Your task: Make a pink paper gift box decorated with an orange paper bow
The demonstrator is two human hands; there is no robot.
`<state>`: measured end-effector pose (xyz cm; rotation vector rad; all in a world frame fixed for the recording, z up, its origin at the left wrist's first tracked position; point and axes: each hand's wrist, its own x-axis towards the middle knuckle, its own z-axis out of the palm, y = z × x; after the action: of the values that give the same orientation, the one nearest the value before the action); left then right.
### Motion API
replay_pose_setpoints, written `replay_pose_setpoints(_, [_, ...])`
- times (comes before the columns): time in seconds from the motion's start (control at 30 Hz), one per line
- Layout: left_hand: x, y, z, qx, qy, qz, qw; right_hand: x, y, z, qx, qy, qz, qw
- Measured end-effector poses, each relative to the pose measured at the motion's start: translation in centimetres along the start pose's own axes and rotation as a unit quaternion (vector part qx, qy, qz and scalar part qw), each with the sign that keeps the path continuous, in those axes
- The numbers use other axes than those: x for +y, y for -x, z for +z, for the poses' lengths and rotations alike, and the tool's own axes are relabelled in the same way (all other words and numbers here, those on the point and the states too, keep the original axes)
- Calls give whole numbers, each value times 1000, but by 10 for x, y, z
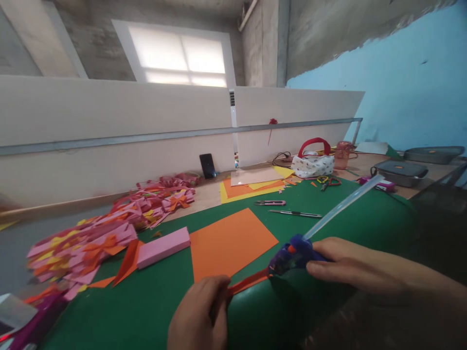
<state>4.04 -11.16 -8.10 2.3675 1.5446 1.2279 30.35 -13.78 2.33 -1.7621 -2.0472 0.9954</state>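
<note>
My right hand (339, 265) is closed round a blue hot glue gun (294, 255), with a long clear glue stick (341, 206) poking up from its back. The gun's nozzle meets the far end of a narrow orange paper strip (250, 283). Pinched at its near end, that strip is held by my left hand (200, 313) low over the green mat. Just beyond the strip lies a flat orange paper sheet (231, 243). Left of the sheet is a folded pink paper box (164, 248), beside a folded orange piece (127, 262).
A heap of pink, orange and yellow paper pieces (109, 238) spreads along the left. A pink cutter (270, 202), a craft knife (295, 214) and pliers (324, 182) lie on the green mat (146, 311). Behind are a phone (207, 166), a patterned bag (313, 165) and a grey container (399, 172).
</note>
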Motion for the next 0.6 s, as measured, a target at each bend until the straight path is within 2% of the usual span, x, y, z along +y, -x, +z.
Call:
replay_pose_setpoints(0.13, [-3,0,-2,-18,-15,-25,999,-10,-17,6,-64,3,-62,996])
replay_pose_setpoints(0.23, [-5,-1,-2,-39,-14,-42,998,-19,-26,11,-103,3,-81,991])
replay_pose_setpoints(0.43, [-5,-3,-3,-72,25,-102,992,-34,-36,17,-116,40,-90,988])
replay_pose_setpoints(0.6, [-2,-12,-8,-123,71,-170,975,-42,-42,22,-121,59,-105,985])
